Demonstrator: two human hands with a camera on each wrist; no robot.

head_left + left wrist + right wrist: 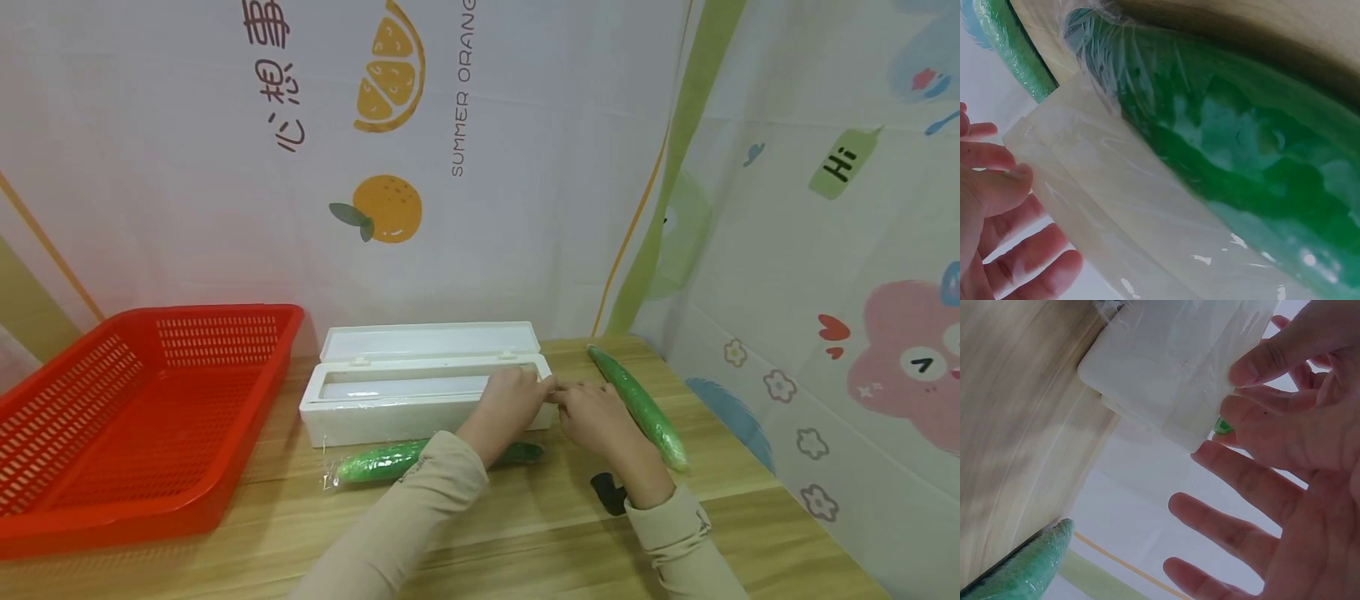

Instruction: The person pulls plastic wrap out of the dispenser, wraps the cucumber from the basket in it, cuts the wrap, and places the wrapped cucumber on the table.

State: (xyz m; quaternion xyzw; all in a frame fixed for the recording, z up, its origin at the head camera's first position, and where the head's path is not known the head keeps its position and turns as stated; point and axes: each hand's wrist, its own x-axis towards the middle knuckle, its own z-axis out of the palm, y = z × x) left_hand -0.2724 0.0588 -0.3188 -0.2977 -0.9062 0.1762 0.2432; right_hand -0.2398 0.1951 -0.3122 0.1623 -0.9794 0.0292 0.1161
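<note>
A white cling film box [420, 423] stands with its lid raised and a roll inside. My left hand [512, 400] is at its right front end, thumb and index finger [997, 178] close together at the film's edge, other fingers spread. Beside it my right hand [592, 412] pinches the cling film [1194, 381] at the box's end between thumb and index finger; its remaining fingers are extended. A small green bit [1222, 427] shows between the fingers, its kind unclear. In front of the box lies a film-wrapped cucumber [382, 463], partly behind my left forearm.
Another wrapped cucumber [637, 404] lies slantwise right of my right hand. A red perforated basket [187, 508] stands at the left. Wood-grain tabletop [525, 542] extends toward me, and a printed cloth [495, 250] hangs behind the box. A black strap shows near my right wrist.
</note>
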